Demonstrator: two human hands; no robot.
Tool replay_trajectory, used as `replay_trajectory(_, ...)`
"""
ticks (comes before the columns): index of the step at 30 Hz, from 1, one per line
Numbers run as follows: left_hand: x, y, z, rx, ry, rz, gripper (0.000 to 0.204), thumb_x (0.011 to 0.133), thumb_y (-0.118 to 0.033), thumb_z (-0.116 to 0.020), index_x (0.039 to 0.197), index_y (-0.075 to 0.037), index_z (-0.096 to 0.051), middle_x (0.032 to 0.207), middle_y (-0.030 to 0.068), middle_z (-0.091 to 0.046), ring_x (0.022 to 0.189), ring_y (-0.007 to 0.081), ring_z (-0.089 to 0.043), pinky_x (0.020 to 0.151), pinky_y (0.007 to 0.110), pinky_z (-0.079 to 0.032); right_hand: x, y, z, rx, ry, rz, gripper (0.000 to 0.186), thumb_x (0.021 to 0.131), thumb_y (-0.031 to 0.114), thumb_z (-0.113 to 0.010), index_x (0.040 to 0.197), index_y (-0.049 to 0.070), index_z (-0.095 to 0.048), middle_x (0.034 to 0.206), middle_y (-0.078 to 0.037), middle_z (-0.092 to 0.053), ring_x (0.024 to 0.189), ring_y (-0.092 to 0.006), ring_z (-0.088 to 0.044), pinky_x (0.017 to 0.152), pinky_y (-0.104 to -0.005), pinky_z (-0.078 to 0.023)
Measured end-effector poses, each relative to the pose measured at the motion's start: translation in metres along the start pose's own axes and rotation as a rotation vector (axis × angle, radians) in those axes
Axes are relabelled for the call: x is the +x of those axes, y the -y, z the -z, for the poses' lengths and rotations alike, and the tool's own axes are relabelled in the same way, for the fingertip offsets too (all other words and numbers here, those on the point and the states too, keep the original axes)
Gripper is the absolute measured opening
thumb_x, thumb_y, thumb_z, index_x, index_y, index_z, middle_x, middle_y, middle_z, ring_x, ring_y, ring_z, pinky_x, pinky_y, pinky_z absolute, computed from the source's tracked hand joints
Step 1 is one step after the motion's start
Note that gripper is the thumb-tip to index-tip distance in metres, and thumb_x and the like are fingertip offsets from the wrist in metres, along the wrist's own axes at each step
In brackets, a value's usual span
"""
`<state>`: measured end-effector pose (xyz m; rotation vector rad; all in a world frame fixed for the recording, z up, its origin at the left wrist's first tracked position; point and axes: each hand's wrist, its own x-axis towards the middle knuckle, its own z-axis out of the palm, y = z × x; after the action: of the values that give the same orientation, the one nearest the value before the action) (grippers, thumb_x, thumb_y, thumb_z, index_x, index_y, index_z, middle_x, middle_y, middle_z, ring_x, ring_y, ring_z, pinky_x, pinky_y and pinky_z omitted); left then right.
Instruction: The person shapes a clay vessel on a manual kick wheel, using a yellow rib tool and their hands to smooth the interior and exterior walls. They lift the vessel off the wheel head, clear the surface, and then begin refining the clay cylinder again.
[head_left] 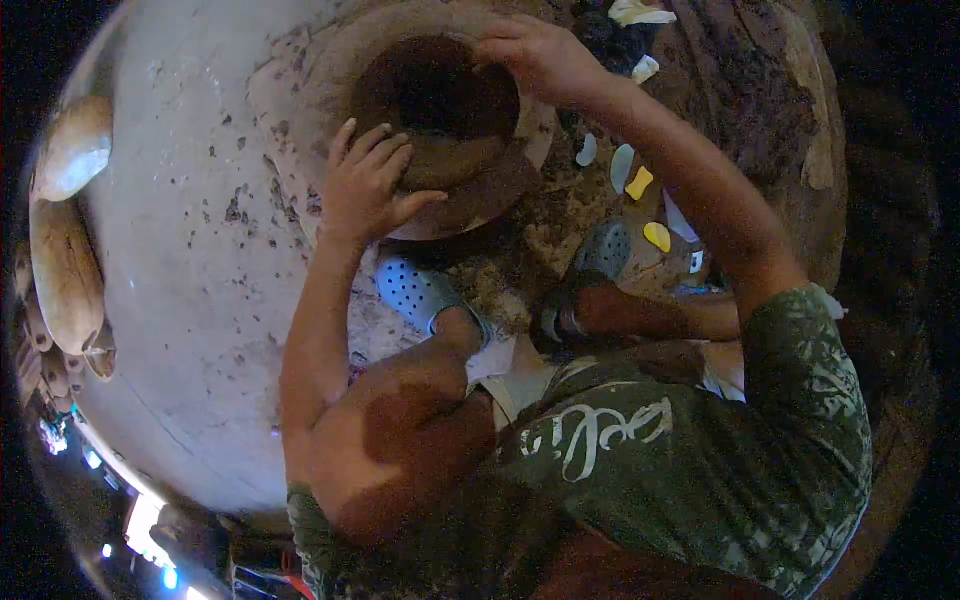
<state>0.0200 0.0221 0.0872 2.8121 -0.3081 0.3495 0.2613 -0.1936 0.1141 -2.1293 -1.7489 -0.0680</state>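
A large round brown clay vessel [440, 165] with a wide dark mouth sits just beyond my feet. My left hand [370, 185] lies on the near left part of its rim, fingers spread and thumb stretched to the right. At the far right of the rim is my right hand [530, 58], its fingers bent over the edge. Their tips are partly hidden, and the inside of the vessel is too dark to make out.
Right of the vessel lie a yellow bone-shaped piece [640, 183], a yellow oval piece [657, 237] and a pale oval piece [622, 168]. Large rounded vessels [65, 280] stand at the far left. My clog [415, 295] is close to the vessel's near side.
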Motion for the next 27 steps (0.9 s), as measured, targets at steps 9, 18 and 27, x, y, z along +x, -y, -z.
replay_trajectory(9,0.020,-0.056,-0.022,0.126,-0.060,0.223,0.065,0.072,-0.070,-0.071,0.091,-0.007,-0.073,0.094,0.0069,-0.072,0.102,0.0258,-0.065,0.106,0.050,-0.038,-0.054,0.071,-0.005,0.001,-0.073,-0.329,0.034,0.079,-0.001,-0.061,0.111,0.009,-0.069,0.112,-0.015,-0.067,0.104,-0.0369,-0.065,0.088,-0.0443,-0.054)
replay_trajectory(18,0.015,0.005,0.008,-0.023,-0.043,-0.040,0.082,0.064,-0.066,-0.079,0.124,-0.011,-0.066,0.135,0.0062,-0.060,0.134,0.0276,-0.050,0.119,0.061,-0.023,-0.066,0.118,-0.015,0.214,-0.084,-0.322,0.030,0.085,0.001,-0.062,0.114,0.008,-0.068,0.109,-0.018,-0.066,0.100,-0.0387,-0.066,0.081,-0.0453,-0.055)
replay_trajectory(27,-0.004,0.003,-0.015,0.029,-0.006,0.081,0.060,0.074,-0.054,-0.078,0.117,-0.012,-0.070,0.123,0.0046,-0.068,0.129,0.0283,-0.052,0.117,0.065,-0.021,-0.048,0.075,-0.013,0.023,-0.191,-0.466,0.031,0.086,0.003,-0.062,0.116,0.009,-0.067,0.109,-0.017,-0.066,0.096,-0.0389,-0.065,0.082,-0.0451,-0.055)
